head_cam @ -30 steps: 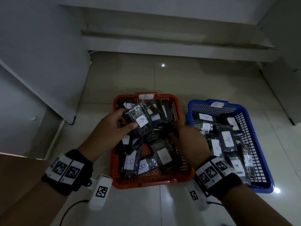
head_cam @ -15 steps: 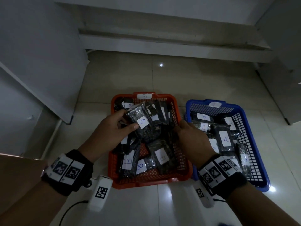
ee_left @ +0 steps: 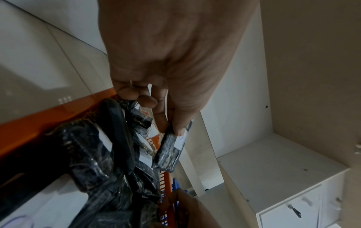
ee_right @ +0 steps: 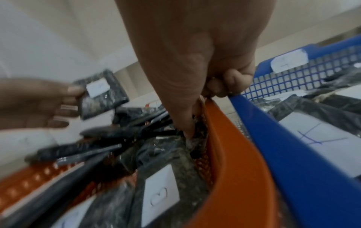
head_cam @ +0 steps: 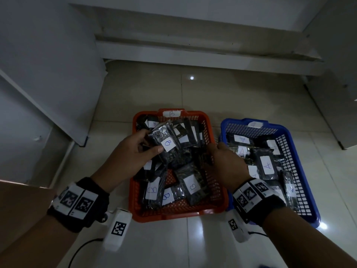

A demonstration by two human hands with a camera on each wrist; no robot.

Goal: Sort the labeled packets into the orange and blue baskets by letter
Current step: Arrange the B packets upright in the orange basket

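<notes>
The head view is dim and underexposed, the far corners falling into shadow. Small bright glare spots sit on the glossy tiled floor (head_cam: 191, 77), one beyond the baskets and one by the blue basket (head_cam: 301, 213). Straight edges bow toward the frame borders. The left wrist view is brighter and fairly sharp; the right wrist view is smeared with motion blur, labels unreadable.

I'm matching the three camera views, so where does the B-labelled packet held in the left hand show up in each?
Head: B packet centre, held above the orange basket by the left hand.
Left wrist: centre, pinched under the thumb.
Right wrist: upper left, blurred.
Shared landmark: the orange basket's rim.
</notes>
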